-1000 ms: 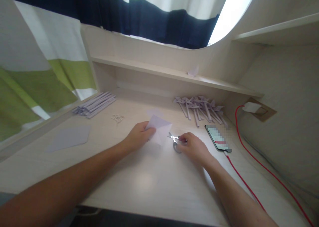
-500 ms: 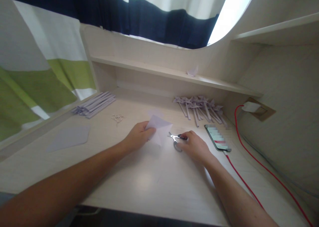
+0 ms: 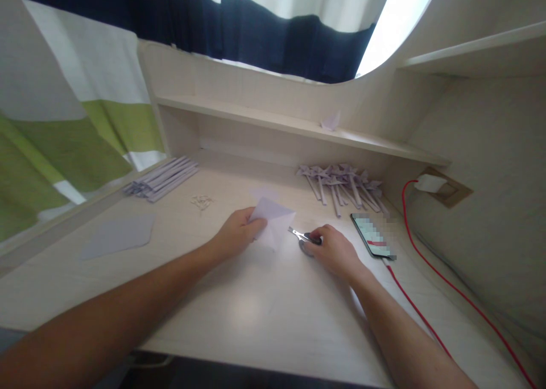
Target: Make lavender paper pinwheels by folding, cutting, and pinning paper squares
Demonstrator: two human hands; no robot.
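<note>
My left hand [image 3: 236, 235] pinches a folded pale lilac paper [image 3: 275, 221] just above the desk, near the middle. My right hand [image 3: 335, 251] lies on the desk to its right, with its fingers closed round the handles of a small pair of scissors [image 3: 303, 240]. The scissor blades point left toward the paper's lower edge and look closed.
A heap of finished paper pinwheels [image 3: 343, 187] lies at the back right, and a bundle of paper sticks [image 3: 164, 177] at the back left. A flat lilac sheet [image 3: 119, 235] lies at the left. A phone [image 3: 373, 236] on a red cable [image 3: 430, 275] lies at the right.
The scissor blades, slightly apart before, have come together, and my right hand has taken firmer hold of the handles. My left hand and the paper have stayed still.
</note>
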